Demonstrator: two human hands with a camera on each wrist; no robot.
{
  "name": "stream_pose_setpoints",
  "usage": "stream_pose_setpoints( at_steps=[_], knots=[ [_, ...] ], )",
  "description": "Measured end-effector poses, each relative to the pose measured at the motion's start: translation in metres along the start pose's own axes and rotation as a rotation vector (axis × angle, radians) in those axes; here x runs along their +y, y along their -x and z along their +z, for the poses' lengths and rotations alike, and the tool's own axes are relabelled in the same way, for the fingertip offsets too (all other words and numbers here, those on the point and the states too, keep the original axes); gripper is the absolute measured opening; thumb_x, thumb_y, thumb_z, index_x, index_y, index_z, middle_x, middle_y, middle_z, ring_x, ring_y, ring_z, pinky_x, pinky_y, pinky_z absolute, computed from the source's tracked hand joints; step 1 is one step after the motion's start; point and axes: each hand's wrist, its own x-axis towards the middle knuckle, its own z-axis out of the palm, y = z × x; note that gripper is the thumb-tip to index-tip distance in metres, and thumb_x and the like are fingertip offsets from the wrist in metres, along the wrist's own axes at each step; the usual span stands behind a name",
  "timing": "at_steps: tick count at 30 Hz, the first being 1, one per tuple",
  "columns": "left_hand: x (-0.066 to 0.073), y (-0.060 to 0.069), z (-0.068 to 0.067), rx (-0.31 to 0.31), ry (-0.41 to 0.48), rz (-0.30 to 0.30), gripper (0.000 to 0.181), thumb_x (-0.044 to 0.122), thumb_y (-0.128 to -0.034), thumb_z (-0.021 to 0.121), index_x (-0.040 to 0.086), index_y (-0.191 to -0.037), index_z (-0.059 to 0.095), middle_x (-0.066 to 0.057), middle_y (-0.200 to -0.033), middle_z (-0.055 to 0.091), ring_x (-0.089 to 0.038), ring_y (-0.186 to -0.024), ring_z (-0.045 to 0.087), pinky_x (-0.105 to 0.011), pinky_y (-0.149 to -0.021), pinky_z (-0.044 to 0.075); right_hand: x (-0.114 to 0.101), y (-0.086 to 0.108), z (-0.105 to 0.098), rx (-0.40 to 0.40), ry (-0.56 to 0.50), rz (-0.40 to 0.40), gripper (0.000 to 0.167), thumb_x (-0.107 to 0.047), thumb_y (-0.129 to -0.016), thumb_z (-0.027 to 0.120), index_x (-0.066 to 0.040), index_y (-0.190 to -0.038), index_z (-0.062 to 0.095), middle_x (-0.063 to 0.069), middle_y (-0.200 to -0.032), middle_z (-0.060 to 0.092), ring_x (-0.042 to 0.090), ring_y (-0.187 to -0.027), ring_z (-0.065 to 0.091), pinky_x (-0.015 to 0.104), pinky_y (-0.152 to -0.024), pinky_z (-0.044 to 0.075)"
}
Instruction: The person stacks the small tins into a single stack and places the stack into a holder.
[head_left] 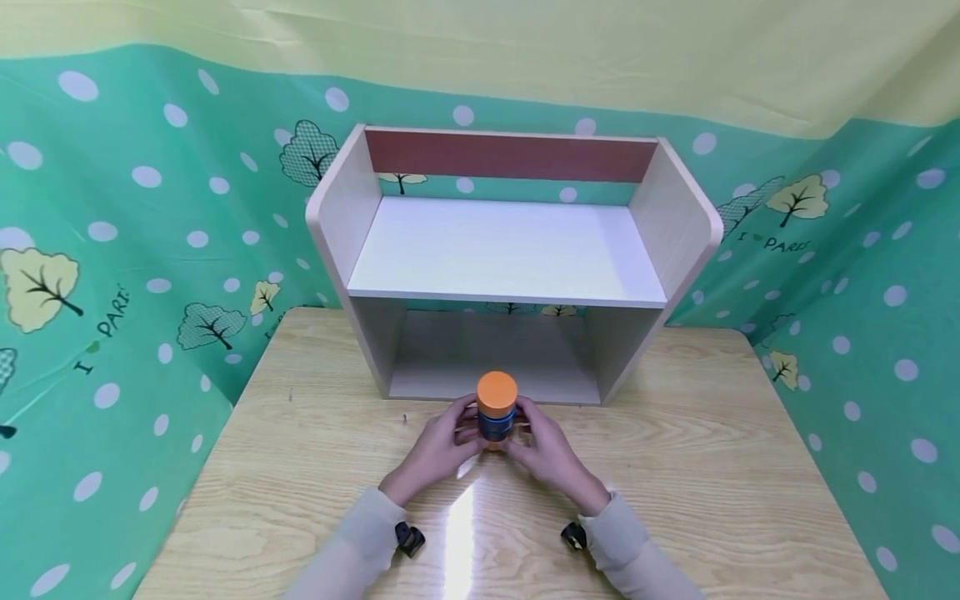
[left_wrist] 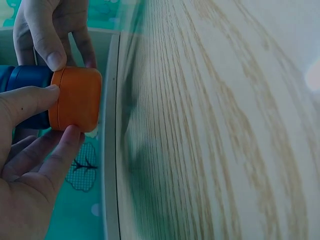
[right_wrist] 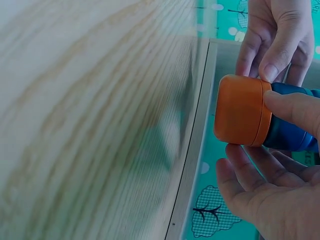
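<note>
Both hands hold an upright cylinder (head_left: 497,395) with orange ends and a dark blue, ringed middle; its exact kind cannot be told. My left hand (head_left: 440,454) is on its left side. In the left wrist view, the left thumb and fingertips (left_wrist: 70,132) pinch the orange lower end (left_wrist: 80,100). From the right, my right hand (head_left: 551,454) holds the same end. The right wrist view has the right thumb (right_wrist: 285,102) at the seam between orange and blue, with fingers opposite. Whether the lower end touches the table cannot be told.
A two-level white shelf (head_left: 502,250) with a dark red back strip (head_left: 510,156) stands just behind the hands. Beneath it is a light wooden table (head_left: 300,467). A green patterned cloth (head_left: 150,208) hangs behind and at both sides.
</note>
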Motion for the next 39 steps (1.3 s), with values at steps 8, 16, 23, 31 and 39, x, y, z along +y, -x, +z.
stream_pose_setpoints(
  at_steps=[8, 16, 23, 31, 39],
  knots=[
    [0.003, -0.001, -0.001, -0.001, -0.036, -0.020, 0.070, 0.000, -0.0903, 0.073, 0.005, -0.151, 0.038, -0.018, -0.135, 0.058, -0.028, -0.118, 0.062, -0.028, -0.095, 0.054, -0.002, 0.000, -0.002, -0.008, -0.005, 0.012, 0.070, -0.003, -0.088, 0.076, -0.006, -0.148, 0.041, 0.010, -0.134, 0.057, 0.025, -0.118, 0.058, 0.048, -0.099, 0.052],
    [0.010, -0.002, -0.004, -0.024, -0.046, -0.023, 0.071, 0.001, -0.0913, 0.072, 0.007, -0.152, 0.036, -0.016, -0.138, 0.057, -0.026, -0.122, 0.060, -0.027, -0.097, 0.053, -0.007, -0.002, -0.007, -0.011, -0.010, 0.006, 0.069, -0.003, -0.087, 0.077, -0.007, -0.146, 0.042, 0.010, -0.135, 0.057, 0.025, -0.119, 0.057, 0.049, -0.101, 0.051],
    [0.018, -0.005, -0.009, -0.050, -0.077, -0.004, 0.070, 0.005, -0.0925, 0.072, 0.007, -0.152, 0.035, -0.015, -0.138, 0.056, -0.027, -0.122, 0.059, -0.032, -0.098, 0.053, -0.013, -0.004, -0.015, -0.007, 0.006, -0.017, 0.069, -0.002, -0.087, 0.078, -0.006, -0.146, 0.042, 0.011, -0.135, 0.057, 0.025, -0.119, 0.058, 0.049, -0.101, 0.051],
    [0.028, -0.009, -0.012, -0.057, -0.105, 0.046, 0.070, 0.007, -0.0920, 0.073, 0.009, -0.151, 0.037, -0.015, -0.137, 0.057, -0.023, -0.121, 0.060, -0.029, -0.096, 0.054, -0.021, -0.006, -0.024, -0.013, 0.021, -0.016, 0.070, -0.004, -0.087, 0.078, -0.007, -0.147, 0.042, 0.010, -0.137, 0.056, 0.024, -0.119, 0.058, 0.046, -0.103, 0.050],
    [0.044, -0.013, -0.018, -0.066, -0.126, 0.057, 0.072, 0.010, -0.0912, 0.075, 0.011, -0.152, 0.037, -0.013, -0.137, 0.058, -0.024, -0.119, 0.061, -0.033, -0.096, 0.055, -0.033, -0.007, -0.036, 0.000, 0.053, -0.084, 0.071, -0.005, -0.086, 0.079, -0.006, -0.147, 0.042, 0.011, -0.135, 0.058, 0.024, -0.118, 0.060, 0.043, -0.100, 0.052]
  ],
)
